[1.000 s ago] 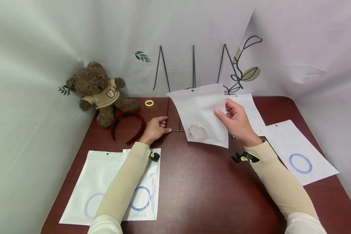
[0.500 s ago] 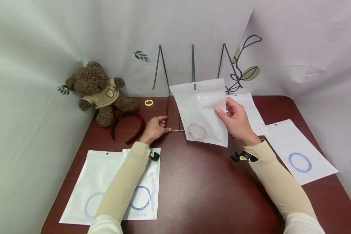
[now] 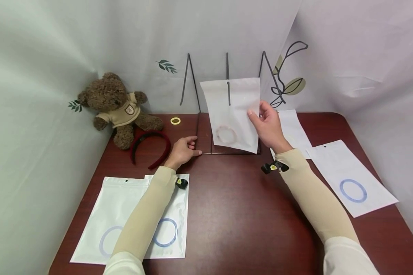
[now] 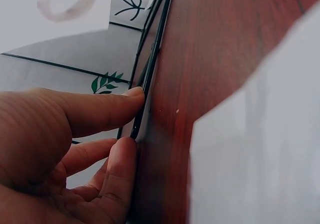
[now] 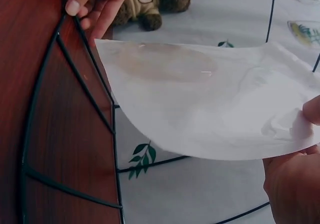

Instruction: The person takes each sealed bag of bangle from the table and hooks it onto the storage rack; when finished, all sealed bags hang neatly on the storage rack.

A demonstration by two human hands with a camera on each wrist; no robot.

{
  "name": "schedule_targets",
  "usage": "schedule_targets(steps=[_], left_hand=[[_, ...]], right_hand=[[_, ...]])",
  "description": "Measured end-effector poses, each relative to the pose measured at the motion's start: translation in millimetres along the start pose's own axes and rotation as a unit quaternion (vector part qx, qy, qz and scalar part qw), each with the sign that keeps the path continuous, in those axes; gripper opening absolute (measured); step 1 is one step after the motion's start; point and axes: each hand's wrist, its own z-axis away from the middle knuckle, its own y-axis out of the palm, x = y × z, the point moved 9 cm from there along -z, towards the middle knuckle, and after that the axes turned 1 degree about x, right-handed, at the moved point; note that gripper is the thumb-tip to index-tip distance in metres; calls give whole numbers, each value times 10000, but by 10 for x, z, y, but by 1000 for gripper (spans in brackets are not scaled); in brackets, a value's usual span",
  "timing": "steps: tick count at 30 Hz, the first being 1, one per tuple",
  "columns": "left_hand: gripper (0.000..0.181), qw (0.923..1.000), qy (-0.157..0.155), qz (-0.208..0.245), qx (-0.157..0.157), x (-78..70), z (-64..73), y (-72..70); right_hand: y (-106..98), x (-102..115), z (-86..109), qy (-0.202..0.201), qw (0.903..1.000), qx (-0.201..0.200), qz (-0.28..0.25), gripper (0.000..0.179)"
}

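Observation:
A black wire display rack [image 3: 227, 67] with prongs stands at the back of the table. My left hand [image 3: 181, 152] pinches its front left base corner; in the left wrist view the thumb and a finger sit on either side of the base wire [image 4: 160, 38]. My right hand [image 3: 270, 124] grips the right edge of a white pouch [image 3: 241, 110], thumb in front and fingers behind. The middle prong passes through the pouch's top hole, its end showing in front. A pale pinkish ring shape shows low on the pouch. The pouch's lower edge hangs just above the rack's front base wire.
Two white pouches with blue rings [image 3: 93, 214] lie front left, partly under the left forearm. Another blue-ringed pouch [image 3: 340, 164] and a white pouch [image 3: 292, 126] lie right. A brown teddy bear [image 3: 104, 93], dark red headband [image 3: 165, 152] and yellow ring [image 3: 175, 121] are back left.
My right hand has moved the pouch up and back, and the middle prong now reaches further through its hole. My left hand stays at the rack's corner.

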Motion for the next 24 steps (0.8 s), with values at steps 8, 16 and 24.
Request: schedule_targets(steps=[8, 16, 24], left_hand=[[68, 10000, -7, -1, 29, 11, -7, 11], [69, 10000, 70, -53, -15, 13, -24, 12], [69, 10000, 33, -8, -32, 24, -30, 27]], right_hand=[[13, -128, -278, -116, 9987, -419, -248, 28], [-3, -229, -491, -328, 9956, -827, -277, 19], [-61, -322, -551, -271, 9943, -993, -262, 9]])
